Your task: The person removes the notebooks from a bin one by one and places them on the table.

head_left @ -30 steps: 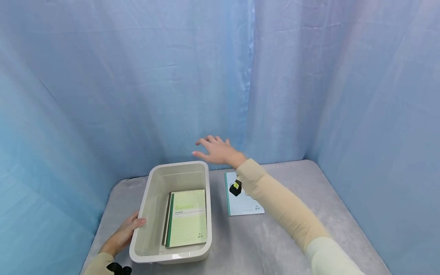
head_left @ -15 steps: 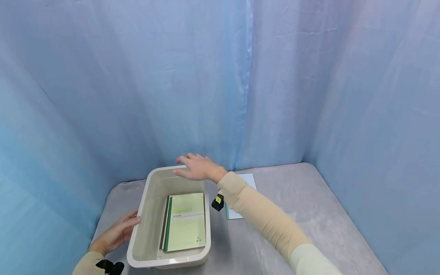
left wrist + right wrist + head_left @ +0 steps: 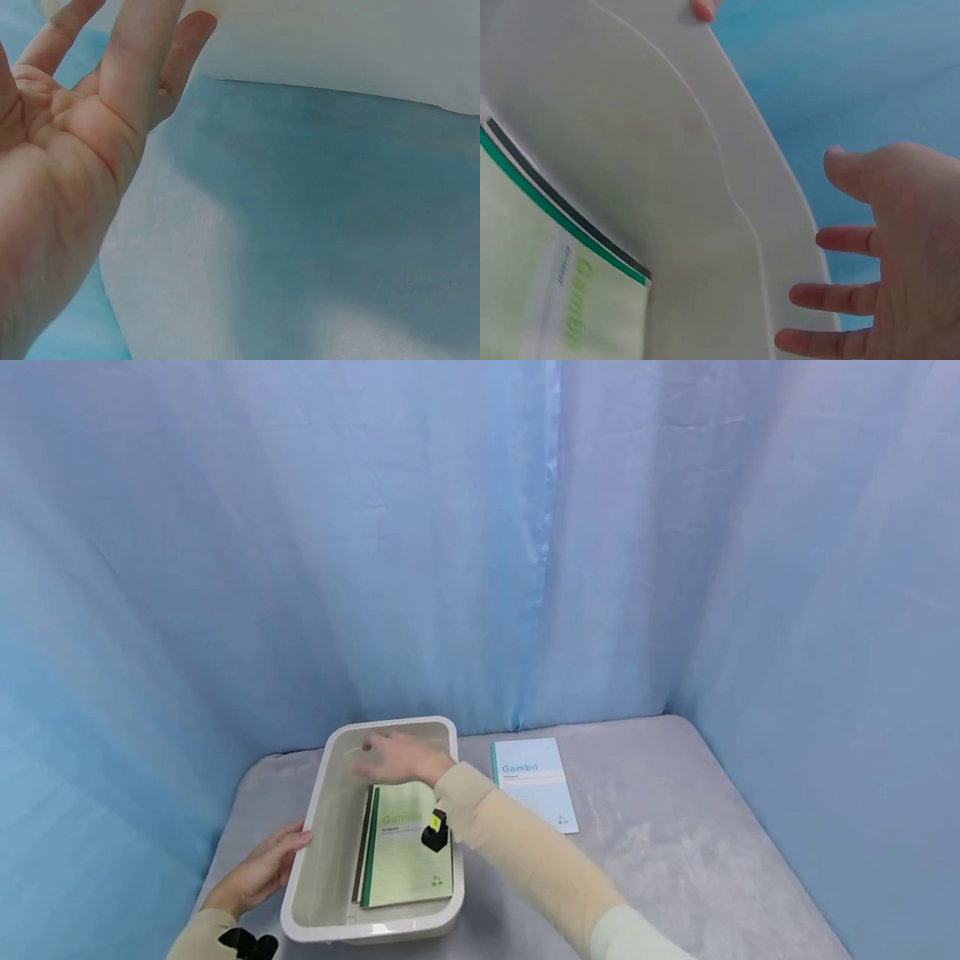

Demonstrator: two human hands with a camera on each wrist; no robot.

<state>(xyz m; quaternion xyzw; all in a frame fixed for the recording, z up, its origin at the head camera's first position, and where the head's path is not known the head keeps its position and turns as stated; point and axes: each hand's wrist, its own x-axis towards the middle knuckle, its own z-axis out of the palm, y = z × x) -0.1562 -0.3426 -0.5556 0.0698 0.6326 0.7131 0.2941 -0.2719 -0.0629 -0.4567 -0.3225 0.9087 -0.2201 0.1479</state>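
A pale grey plastic bin (image 3: 322,827) holds a green-covered notebook (image 3: 408,877) with a dark green spine, lying over a darker-edged one that is mostly hidden. My left hand (image 3: 262,864) rests against the bin's left side, thumb at the rim; the left wrist view shows its fingers (image 3: 135,67) extended along the outer wall. Over the bin's far part is my right hand (image 3: 397,758), holding nothing; its fingers (image 3: 832,296) are spread in the right wrist view. On the table, right of the bin, lies a light blue notebook (image 3: 528,768), partly behind my right sleeve.
The grey cloth-covered table (image 3: 660,827) extends right of the bin. Blue curtains (image 3: 480,543) hang behind it and along both sides. My right forearm (image 3: 532,860) crosses above the bin's right rim.
My right hand has moved left and down, from above the table's back edge to over the bin. More of the blue notebook shows than half a second ago. The left hand stays at the bin.
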